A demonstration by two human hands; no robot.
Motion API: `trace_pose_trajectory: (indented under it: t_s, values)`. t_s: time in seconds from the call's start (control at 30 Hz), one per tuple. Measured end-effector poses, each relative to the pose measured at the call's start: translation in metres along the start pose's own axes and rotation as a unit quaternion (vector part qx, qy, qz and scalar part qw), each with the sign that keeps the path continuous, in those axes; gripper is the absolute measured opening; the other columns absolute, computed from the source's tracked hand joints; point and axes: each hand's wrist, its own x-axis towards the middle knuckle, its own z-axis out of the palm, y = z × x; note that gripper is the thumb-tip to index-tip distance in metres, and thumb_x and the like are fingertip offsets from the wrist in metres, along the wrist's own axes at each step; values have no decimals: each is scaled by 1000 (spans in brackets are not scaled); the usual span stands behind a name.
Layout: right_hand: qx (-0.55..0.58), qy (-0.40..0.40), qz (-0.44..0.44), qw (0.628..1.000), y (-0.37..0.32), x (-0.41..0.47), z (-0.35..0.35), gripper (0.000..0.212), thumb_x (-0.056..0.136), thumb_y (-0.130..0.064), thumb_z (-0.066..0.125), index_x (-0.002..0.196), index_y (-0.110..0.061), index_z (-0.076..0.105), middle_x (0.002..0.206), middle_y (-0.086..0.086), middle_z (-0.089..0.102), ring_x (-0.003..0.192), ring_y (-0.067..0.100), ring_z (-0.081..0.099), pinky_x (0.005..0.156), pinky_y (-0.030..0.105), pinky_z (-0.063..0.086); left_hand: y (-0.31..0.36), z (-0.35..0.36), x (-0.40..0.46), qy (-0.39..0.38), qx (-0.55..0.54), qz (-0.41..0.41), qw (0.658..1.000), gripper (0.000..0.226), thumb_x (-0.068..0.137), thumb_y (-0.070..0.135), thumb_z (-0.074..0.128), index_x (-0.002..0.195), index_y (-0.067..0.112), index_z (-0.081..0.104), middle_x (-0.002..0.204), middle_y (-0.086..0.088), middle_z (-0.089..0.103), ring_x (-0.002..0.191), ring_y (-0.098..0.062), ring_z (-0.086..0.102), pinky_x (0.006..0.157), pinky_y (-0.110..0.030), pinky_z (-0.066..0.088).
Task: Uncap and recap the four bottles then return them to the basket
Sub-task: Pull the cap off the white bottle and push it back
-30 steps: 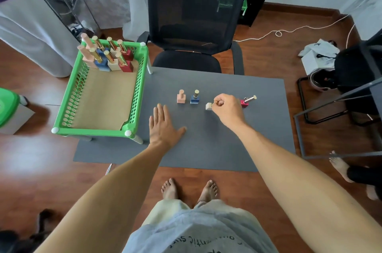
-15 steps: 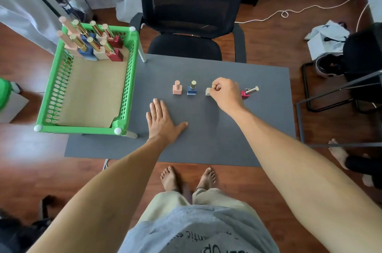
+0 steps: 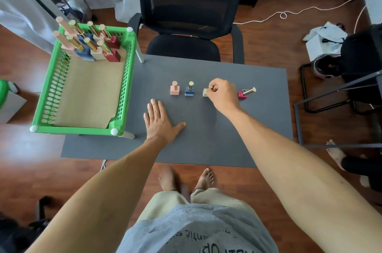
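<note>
Nothing moved; basket (image 3: 128, 70) holds perhaps eight bottles (image 3: 97, 50).

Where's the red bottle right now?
In the head view, the red bottle sits at the right end of the row on the gray mat, tilted, just right of the right hand gripping the beige bottle.

**Setting: Room in a Home**

The wooden plank floor (image 3: 268, 50) runs under a low grey table (image 3: 258, 128). A black mesh office chair (image 3: 192, 15) stands at 12 o'clock. A white cable (image 3: 289, 13) trails across the floor at 1 o'clock, near a white bag (image 3: 324, 39). White curtains (image 3: 18, 19) hang at 10 o'clock. The person's bare feet (image 3: 186, 178) stand on the floor at 6 o'clock.
</note>
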Motion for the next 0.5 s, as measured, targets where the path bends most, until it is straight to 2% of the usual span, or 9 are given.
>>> trace_pose_trajectory:
  t_s: [0.07,0.13,0.2,0.27,0.33,0.4,0.5]
  values:
    - [2,2,-3,1000,1,1,1,7,92,-8,64,88,-6,69,74,12,70,75,36,63,68,42,53,0,-1,1,-2,1,0,1000,122,82,77,52,157,6,-13,165,-11,-21,152,-27,-21,123,-47,-7]
    - [5,-2,-1,1000,3,1,1,10,94,-13,66,101,-9,71,77,6,69,78,32,64,71,39,53,0,0,1,-3,2,0,1000,122,82,77,52,157,6,-13,165,-11,-21,152,-27,-21,123,-47,-7]
    - [8,-7,4,1000,6,-1,0,31,95,-23,69,125,-14,67,78,-4,65,83,24,64,72,33,51,-1,0,1,-3,3,0,1000,122,81,77,52,157,6,-13,165,-11,-21,152,-27,-21,123,-47,-7]
    - [12,2,8,1000,8,-6,0,44,96,-31,69,137,-19,60,76,-10,63,83,19,64,72,31,49,-1,1,1,-2,5,1,1000,122,81,78,51,157,6,-13,165,-11,-21,152,-28,-21,123,-47,-7]
    - [16,25,17,999,11,-16,2,46,96,-40,66,137,-23,57,76,-9,64,83,19,63,70,33,49,-1,2,1,0,9,2,1000,122,81,78,50,157,6,-12,165,-11,-20,152,-28,-21,123,-48,-6]
    - [46,64,27,997,19,-31,9,38,96,-43,63,128,-24,55,74,-7,62,79,20,62,68,36,49,-2,3,1,4,8,4,1000,122,81,79,50,157,7,-12,166,-11,-20,152,-28,-20,123,-48,-6]
    - [97,132,48,985,39,-62,26,31,95,-33,66,116,-19,48,79,1,59,75,26,58,69,39,47,-4,5,1,9,2,6,1000,123,80,79,50,158,7,-11,166,-11,-19,152,-27,-20,123,-48,-6]
